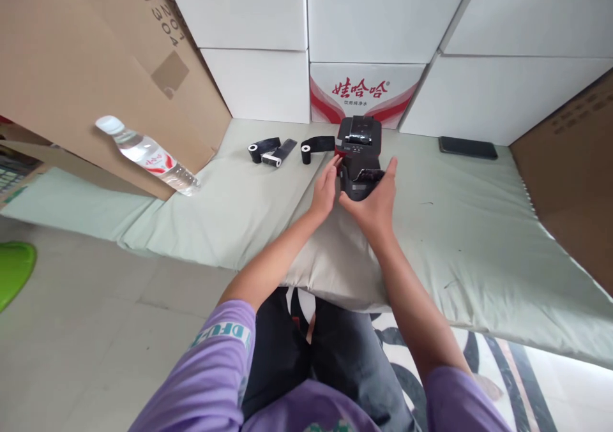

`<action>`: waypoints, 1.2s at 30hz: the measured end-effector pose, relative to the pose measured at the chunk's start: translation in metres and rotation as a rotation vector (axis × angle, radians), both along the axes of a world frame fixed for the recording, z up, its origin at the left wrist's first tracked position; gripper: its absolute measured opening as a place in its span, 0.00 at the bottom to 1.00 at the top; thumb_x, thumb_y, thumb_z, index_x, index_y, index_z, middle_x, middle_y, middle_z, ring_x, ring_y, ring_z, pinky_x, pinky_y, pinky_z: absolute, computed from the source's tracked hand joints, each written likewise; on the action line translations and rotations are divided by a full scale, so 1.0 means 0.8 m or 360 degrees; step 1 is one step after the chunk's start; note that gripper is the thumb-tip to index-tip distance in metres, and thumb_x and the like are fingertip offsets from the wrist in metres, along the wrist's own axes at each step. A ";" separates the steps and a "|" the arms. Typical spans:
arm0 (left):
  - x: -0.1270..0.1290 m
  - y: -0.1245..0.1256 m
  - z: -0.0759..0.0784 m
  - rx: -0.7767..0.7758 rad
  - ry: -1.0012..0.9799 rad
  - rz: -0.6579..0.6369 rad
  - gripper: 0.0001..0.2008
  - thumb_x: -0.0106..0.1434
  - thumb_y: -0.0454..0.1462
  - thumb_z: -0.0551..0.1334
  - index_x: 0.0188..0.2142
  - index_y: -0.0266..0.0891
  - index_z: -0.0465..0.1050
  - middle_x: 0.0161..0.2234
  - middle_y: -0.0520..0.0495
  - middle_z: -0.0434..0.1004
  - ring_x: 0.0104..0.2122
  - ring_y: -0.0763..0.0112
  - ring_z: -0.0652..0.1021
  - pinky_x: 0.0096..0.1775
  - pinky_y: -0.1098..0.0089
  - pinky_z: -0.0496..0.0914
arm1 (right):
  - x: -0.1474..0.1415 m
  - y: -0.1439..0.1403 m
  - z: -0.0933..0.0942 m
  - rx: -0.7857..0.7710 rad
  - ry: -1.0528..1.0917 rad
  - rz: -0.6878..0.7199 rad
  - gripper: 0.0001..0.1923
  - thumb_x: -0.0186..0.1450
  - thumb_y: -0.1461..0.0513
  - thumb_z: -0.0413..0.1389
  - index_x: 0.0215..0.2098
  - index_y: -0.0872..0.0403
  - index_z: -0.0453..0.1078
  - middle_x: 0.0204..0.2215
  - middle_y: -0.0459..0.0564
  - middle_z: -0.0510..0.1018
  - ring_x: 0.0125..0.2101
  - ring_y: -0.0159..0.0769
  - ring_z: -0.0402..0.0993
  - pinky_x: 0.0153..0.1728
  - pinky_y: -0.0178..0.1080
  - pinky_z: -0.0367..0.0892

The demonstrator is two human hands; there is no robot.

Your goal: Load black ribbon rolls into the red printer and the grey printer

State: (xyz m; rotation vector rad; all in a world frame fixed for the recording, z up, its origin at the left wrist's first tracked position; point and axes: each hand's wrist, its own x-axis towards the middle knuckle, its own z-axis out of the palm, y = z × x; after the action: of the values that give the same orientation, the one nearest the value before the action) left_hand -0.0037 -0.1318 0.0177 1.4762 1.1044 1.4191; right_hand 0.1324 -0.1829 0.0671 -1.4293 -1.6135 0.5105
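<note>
Bench cover: pale green cloth, creased. Cardboard box, left: printed "201" and "304" beside outlined squares. White cartons, stacked behind; a lower carton bears 娃哈哈® in red, 饮用纯净水 beneath. Purple left sleeve: lettering "DFU-", remainder cut off. Water bottle, white-capped: red label writing, too small to confirm. Black device with red sides, on the cover before the marked carton: small pale markings, illegible. Right hand: thumb and forefinger spread wide about the device's near end; firmness of hold cannot be told. Left hand: fingers extended against its left side, not closed round it. Black phone, right: unmarked face. Black rolls, three, left of the device: white cores.
</note>
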 end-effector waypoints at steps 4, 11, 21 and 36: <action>-0.014 0.016 -0.014 -0.0022 0.0064 0.0027 0.35 0.77 0.60 0.46 0.71 0.44 0.68 0.72 0.43 0.71 0.73 0.56 0.69 0.76 0.55 0.58 | -0.018 -0.004 -0.030 0.0026 0.0044 -0.0103 0.74 0.54 0.45 0.71 0.81 0.55 0.28 0.68 0.71 0.66 0.69 0.75 0.62 0.70 0.74 0.60; -0.022 0.026 -0.036 -0.0148 0.0176 -0.0197 0.33 0.75 0.60 0.54 0.70 0.50 0.72 0.70 0.46 0.74 0.73 0.50 0.69 0.78 0.49 0.51 | -0.019 -0.011 -0.065 0.0053 -0.0175 -0.0247 0.69 0.58 0.48 0.69 0.81 0.52 0.28 0.64 0.69 0.67 0.64 0.72 0.64 0.68 0.78 0.58; -0.035 0.022 -0.029 -0.0192 0.0444 -0.0111 0.27 0.75 0.49 0.53 0.64 0.42 0.79 0.63 0.44 0.82 0.66 0.48 0.77 0.73 0.47 0.63 | -0.025 -0.018 -0.068 -0.0019 -0.0236 -0.0217 0.72 0.56 0.47 0.70 0.82 0.54 0.29 0.59 0.70 0.70 0.60 0.70 0.68 0.64 0.77 0.64; -0.046 0.022 -0.011 -0.0189 0.0823 -0.0211 0.26 0.79 0.47 0.48 0.63 0.44 0.78 0.63 0.45 0.83 0.67 0.55 0.76 0.79 0.48 0.44 | 0.007 0.014 -0.069 -0.0104 0.0092 -0.0069 0.71 0.57 0.37 0.67 0.82 0.56 0.35 0.68 0.72 0.68 0.67 0.66 0.68 0.66 0.70 0.65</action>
State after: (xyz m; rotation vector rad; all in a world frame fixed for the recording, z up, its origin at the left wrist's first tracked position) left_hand -0.0405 -0.1143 0.0086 1.8447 1.3411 0.8819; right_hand 0.1376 -0.1717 0.0119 -1.4811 -1.5293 0.5788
